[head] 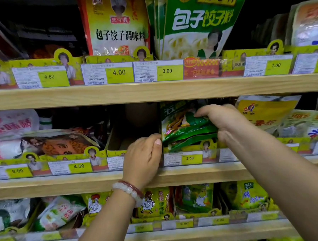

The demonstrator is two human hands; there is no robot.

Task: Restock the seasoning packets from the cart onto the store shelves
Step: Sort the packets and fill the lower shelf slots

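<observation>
Green seasoning packets [188, 130] are pinched by the right hand [222, 119] in the middle-shelf tray | tray divider gripped by left hand [143, 156] | risk: loosely stacked packets could be tipped over the low front lip.

We face a grocery shop aisle: wooden shelves [153, 92] stacked in tiers, seasoning packets [195, 24] standing in cardboard display trays [117, 150], and yellow price labels [119, 72] along each shelf's front edge, reading 4.00 and 3.00.
</observation>
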